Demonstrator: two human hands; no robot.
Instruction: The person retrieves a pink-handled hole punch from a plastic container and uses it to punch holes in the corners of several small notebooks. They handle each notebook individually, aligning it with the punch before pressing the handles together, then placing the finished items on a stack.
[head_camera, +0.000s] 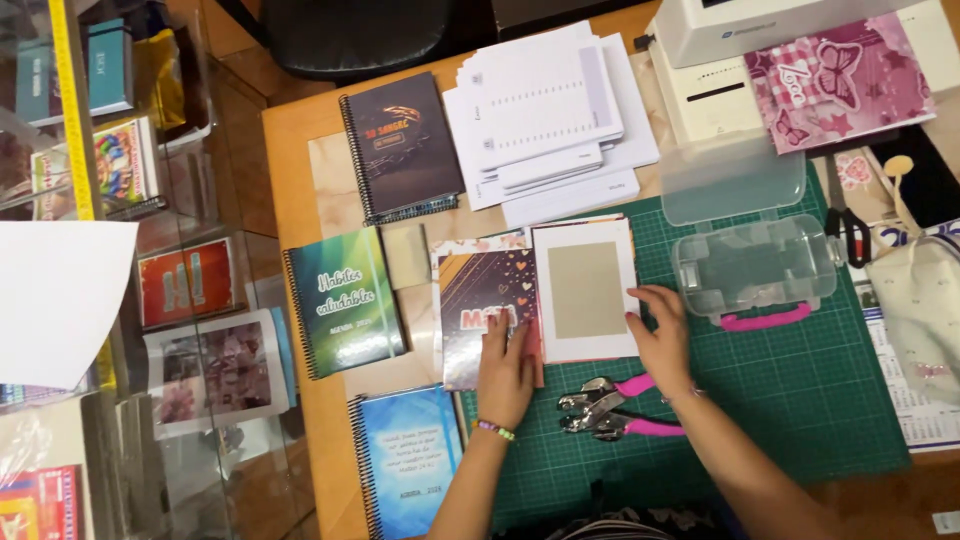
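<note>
Seen from my head camera: my left hand (506, 372) lies flat, fingers spread, gripping nothing, on a dark printed cover (487, 305) on the desk (300, 150). My right hand (662, 335) — also unclenched — presses the edge of the white-framed cover board (584, 290) beside it (both partly on the green cutting mat (800, 390)). Pink-handled punch pliers (615, 408) lie just below.

Green spiral notebook (345, 300) at nine o'clock; white paper stack (545, 120) at twelve; clear plastic case (755, 262) at three.
</note>
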